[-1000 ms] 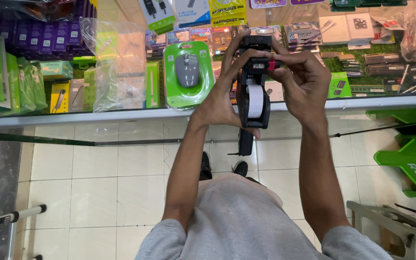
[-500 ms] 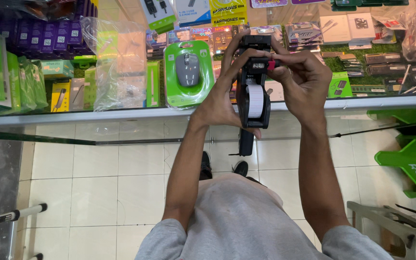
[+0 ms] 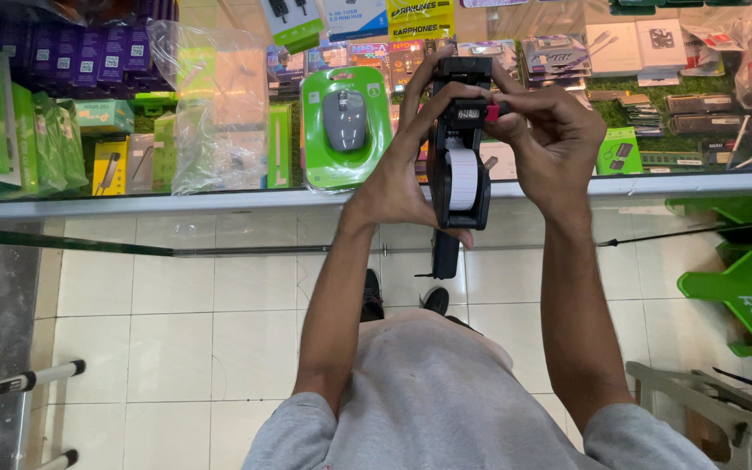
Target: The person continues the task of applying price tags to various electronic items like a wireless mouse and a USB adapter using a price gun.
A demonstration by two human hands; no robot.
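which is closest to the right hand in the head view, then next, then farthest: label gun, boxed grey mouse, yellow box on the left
From the right hand:
1. Black label gun, held in it, centre.
2. Boxed grey mouse, just left, behind the glass.
3. Yellow box, far left on the shelf.

I had one view only, from the camera worn on the head. It looked steeply down the person's front, past the grey shirt (image 3: pixel 446 392) to the tiled floor (image 3: pixel 176 322). It sat close: the forearms filled the middle of the frame. The upper part took in the glass counter (image 3: pixel 219 202) straight ahead. No second view shared the scene.
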